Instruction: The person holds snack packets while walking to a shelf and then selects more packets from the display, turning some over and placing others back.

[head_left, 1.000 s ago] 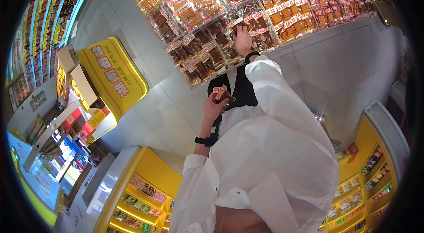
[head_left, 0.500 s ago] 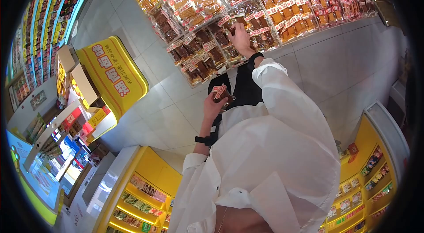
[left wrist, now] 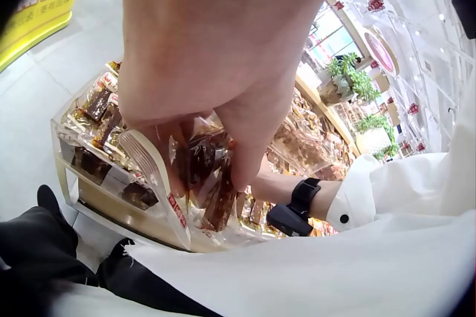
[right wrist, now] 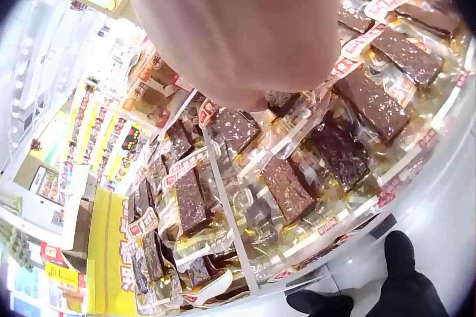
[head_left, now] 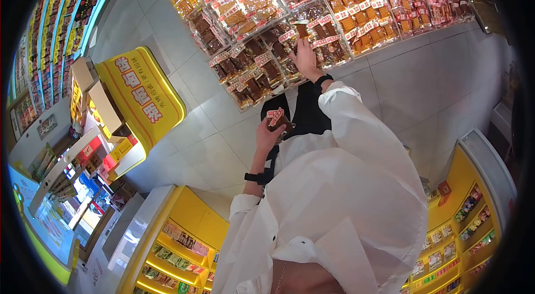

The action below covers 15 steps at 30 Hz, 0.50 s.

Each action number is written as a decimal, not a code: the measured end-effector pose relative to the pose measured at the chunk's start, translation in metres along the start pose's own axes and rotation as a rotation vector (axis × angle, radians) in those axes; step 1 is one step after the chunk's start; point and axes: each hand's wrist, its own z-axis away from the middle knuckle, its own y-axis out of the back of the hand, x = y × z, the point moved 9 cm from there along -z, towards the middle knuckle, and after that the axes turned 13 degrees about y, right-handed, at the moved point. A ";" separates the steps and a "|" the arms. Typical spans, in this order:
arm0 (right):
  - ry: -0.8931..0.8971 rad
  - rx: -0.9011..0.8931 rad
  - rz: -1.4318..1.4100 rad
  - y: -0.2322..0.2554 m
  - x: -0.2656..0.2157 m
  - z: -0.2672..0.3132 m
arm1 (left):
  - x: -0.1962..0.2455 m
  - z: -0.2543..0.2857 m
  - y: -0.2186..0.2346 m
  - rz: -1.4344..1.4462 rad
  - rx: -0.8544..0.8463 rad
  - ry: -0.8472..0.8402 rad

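Note:
My left hand (head_left: 268, 135), held low before the body, grips clear plastic packets of dark brown snack (left wrist: 201, 159) with a red-and-white label. In the left wrist view the fingers and thumb curl round them, and a pale ridged edge stands beside. My right hand (head_left: 305, 61) is over a display compartment of similar dark brown packets (right wrist: 290, 189). Its fingertips pinch the near end of one snack packet (head_left: 301, 30) there. The wrist hides most of those fingers in the right wrist view. A clear divider (right wrist: 230, 217) runs between the compartments.
More compartments of orange-brown packets (head_left: 365, 15) spread away to the right. A yellow sign stand (head_left: 142, 88) with open boxes (head_left: 106, 107) is at the left. Yellow shelves (head_left: 184, 219) stand behind the body, and grey tiled floor (head_left: 203, 99) surrounds the display.
The right hand first drew toward the left and the fingers shifted among the packets; now it has come slightly nearer, a packet showing beyond the fingertips. The left hand has stayed in place.

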 end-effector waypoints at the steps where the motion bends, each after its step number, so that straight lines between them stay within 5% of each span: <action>1: -0.002 0.002 -0.001 -0.005 0.003 0.001 | -0.001 0.000 0.000 -0.041 -0.002 0.012; 10: -0.052 -0.013 -0.034 0.003 0.010 -0.005 | 0.005 0.000 0.000 -0.042 0.017 -0.032; 12: 0.050 0.226 0.021 0.032 0.010 -0.011 | 0.003 0.000 0.002 -0.032 0.018 -0.026; 15: 0.022 0.237 0.069 0.038 0.020 -0.026 | 0.004 0.002 -0.001 -0.029 0.011 -0.009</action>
